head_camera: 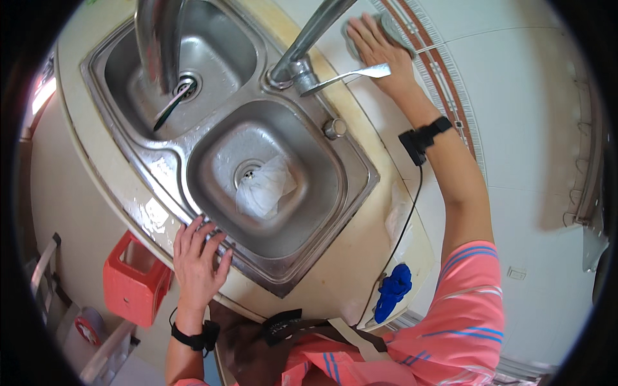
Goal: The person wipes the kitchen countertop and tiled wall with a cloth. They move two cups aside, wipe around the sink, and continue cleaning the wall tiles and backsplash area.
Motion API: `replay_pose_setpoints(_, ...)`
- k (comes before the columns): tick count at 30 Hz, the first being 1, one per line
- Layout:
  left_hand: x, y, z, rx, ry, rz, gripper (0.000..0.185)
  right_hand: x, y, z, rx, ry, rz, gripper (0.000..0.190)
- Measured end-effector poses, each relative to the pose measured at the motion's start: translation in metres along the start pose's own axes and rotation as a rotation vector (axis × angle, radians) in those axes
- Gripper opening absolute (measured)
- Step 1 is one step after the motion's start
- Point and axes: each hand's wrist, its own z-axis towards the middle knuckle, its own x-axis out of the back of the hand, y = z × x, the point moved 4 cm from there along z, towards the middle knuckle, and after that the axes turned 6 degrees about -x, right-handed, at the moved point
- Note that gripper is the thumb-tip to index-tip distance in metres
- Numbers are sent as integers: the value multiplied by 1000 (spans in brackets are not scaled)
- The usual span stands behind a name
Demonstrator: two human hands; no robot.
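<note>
My right hand [384, 58] lies flat on a grey-green cloth [393, 31], pressing it to the white wall tiles behind the faucet [314, 38]. At the front rim of the stainless steel double sink [318, 263], my left hand [199, 263] rests with its fingers spread and nothing held. A crumpled white cloth or thin bag [268, 190] sits by the drain in the nearer basin. Across the other basin's drain lies a slim dark green and pale handled item [176, 103], perhaps a brush.
A metal spout [157, 48] overhangs the far basin. The faucet lever [355, 76] sticks out near my right forearm. On the counter's right end lies a blue cloth [395, 292]. Below the counter stand a red plastic stool [130, 284] and a metal ladder-like frame [106, 352].
</note>
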Motion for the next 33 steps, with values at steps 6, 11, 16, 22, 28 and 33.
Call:
replay_pose_setpoints(6, -4, 3, -2, -36, 21, 52, 26, 15, -17, -218, 213, -614, -108, 76)
replay_pose_setpoints(11, -7, 4, -1, -75, 25, 91, 26, 109, 10, -408, 306, -1097, -118, 79)
replay_pose_setpoints(16, -7, 2, 0, -67, 1, 70, 26, 129, 20, -409, 131, -1005, 13, 71)
replay_pose_setpoints(22, -7, -2, -1, -46, -18, 41, 26, 11, -34, -210, 44, -590, 50, 66)
replay_pose_setpoints(28, -9, 1, -1, -34, -12, 65, 24, 2, -34, -150, -39, -418, 28, 68)
replay_pose_setpoints(33, -6, 4, 0, -82, 14, 84, 23, 91, 17, -237, -209, -474, 33, 72)
